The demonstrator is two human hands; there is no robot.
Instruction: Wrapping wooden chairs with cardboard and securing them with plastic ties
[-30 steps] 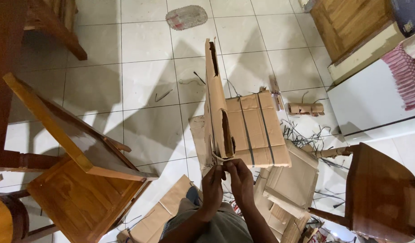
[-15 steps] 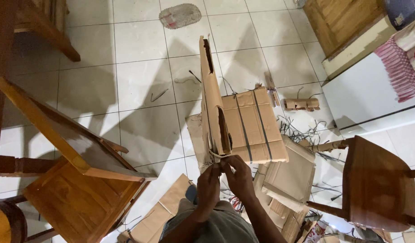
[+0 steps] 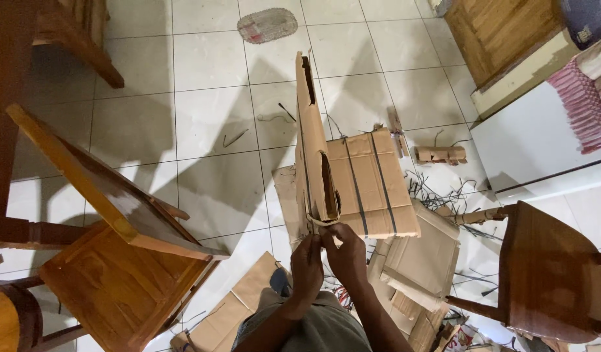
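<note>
Both hands, left hand (image 3: 306,264) and right hand (image 3: 345,253), pinch a pale strap (image 3: 320,223) around the upright cardboard (image 3: 311,140); the knot looks unfinished, loose sheets (image 3: 423,251) left.

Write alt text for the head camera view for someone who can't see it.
Both hands, left hand and right hand, pinch a strap at the near end of an upright folded cardboard piece, above a strapped cardboard bundle on a tiled floor.

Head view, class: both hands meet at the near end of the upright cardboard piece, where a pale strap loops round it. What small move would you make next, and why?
Probably pull the strap ends snug. Left hand and right hand pinch together just below the upright cardboard piece, and the loop looks slack there, while the flat bundle beside it already carries two tight straps.
</note>
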